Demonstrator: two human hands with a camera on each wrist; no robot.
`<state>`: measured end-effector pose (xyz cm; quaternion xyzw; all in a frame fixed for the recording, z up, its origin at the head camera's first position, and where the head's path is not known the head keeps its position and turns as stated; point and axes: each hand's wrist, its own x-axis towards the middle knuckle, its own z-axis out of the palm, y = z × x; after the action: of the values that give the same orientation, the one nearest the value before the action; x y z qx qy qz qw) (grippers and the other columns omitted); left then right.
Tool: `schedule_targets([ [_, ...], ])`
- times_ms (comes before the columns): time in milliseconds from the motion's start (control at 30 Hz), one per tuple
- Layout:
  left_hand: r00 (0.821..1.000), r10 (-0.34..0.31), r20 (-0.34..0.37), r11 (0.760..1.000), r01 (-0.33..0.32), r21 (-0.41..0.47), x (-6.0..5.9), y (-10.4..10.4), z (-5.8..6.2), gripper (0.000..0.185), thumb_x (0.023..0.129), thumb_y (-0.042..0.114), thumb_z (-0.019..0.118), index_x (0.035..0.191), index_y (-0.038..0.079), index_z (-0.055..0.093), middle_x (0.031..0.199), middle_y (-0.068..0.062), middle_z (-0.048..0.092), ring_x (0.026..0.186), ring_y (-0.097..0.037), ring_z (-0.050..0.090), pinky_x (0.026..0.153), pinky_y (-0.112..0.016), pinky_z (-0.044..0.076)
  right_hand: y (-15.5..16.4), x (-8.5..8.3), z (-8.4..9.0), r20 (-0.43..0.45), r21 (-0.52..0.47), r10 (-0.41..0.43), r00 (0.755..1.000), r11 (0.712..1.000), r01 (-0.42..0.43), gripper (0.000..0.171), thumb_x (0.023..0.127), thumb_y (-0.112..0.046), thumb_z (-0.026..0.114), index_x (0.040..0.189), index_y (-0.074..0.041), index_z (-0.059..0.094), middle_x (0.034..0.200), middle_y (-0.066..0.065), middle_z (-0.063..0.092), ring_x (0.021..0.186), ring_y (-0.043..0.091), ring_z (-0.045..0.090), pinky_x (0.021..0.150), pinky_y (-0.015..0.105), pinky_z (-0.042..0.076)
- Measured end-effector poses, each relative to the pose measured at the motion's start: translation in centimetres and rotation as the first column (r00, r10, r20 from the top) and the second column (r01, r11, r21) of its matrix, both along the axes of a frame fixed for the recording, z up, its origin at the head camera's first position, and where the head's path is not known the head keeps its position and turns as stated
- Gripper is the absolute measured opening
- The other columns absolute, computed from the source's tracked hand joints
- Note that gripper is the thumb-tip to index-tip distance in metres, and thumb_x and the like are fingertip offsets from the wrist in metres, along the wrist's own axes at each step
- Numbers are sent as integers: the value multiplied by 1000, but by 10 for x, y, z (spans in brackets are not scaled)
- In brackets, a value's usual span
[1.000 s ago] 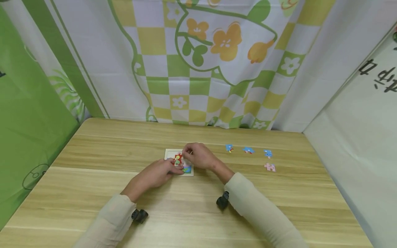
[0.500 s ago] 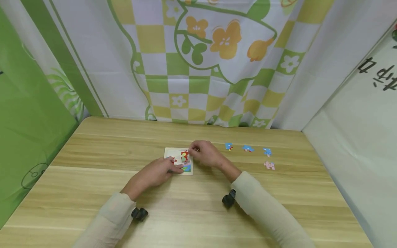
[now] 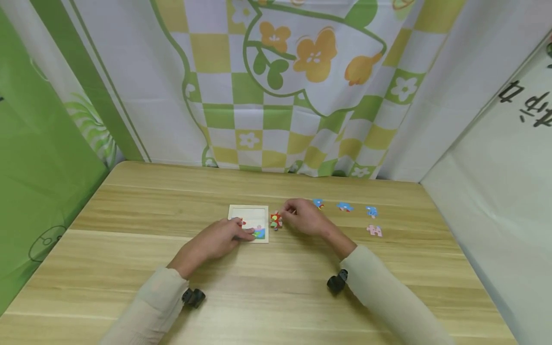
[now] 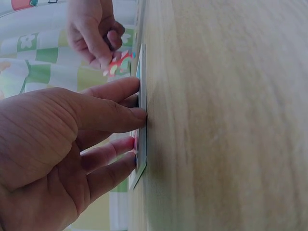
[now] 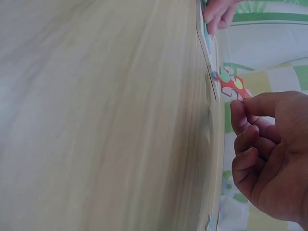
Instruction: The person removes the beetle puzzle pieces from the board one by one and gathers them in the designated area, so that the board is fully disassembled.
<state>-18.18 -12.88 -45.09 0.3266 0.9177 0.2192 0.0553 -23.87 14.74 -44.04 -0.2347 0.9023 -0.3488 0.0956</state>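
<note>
Wood-grain table (image 3: pixel 129 211) fills the lower part of the head view, hemmed in by a green, yellow and white checked curtain (image 3: pixel 276 96) with orange flowers.

Near the middle of the table lies a small square puzzle tray (image 3: pixel 249 214) with a pale frame. The left hand (image 3: pixel 217 242) rests on its near edge with fingers nearly straight and flat, holding nothing; judging by the left wrist view, where the fingertips (image 4: pixel 137 114) press onto the tray (image 4: pixel 142 120), it seems to be pinning the tray in place.

The right hand (image 3: pixel 305 219) pinches a red puzzle piece (image 3: pixel 275 220) with green and yellow spots between thumb and forefinger, the other fingers curled in. The piece sticks out beyond the fingertips toward the tray, just off the tray's right edge and apparently lifted a little clear of the wood. In the right wrist view the red puzzle piece (image 5: pixel 230 85) is gripped by one end, its longer side running away from the fingertips (image 5: pixel 238 109) toward the tray (image 5: pixel 208 41), tilted rather than flat. Holding it by the tip likely keeps its knobs free.

Behind the right hand, three blue puzzle pieces (image 3: pixel 345 207) lie in a row, with a pink puzzle piece (image 3: pixel 374 231) nearer the person.
</note>
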Motion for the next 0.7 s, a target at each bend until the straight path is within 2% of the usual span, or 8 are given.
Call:
schedule_targets([
  [300,999,24,25,1000,-24,-3,1,1,1,36,94,-8,67,117,17,82,112,-14,69,94,-33,69,82,-41,56,28,6,-2,-5,-8,-16,1000,1000,16,15,103,-13,63,94,-7,72,87,0,67,81,14,58,75,32,49],
  [533,999,20,32,1000,-20,-4,1,0,0,37,93,-8,68,118,16,81,118,-16,69,100,-36,70,85,-44,57,51,13,2,-4,35,-24,1000,999,25,15,105,-16,62,97,-8,72,89,0,67,79,15,56,71,34,48],
  [700,999,15,35,1000,-15,1,0,-1,-1,36,95,-7,67,119,16,81,117,-16,69,101,-36,70,85,-44,57,69,14,4,3,26,-44,999,999,43,14,105,-15,62,98,-7,73,88,2,68,76,15,56,70,33,48],
])
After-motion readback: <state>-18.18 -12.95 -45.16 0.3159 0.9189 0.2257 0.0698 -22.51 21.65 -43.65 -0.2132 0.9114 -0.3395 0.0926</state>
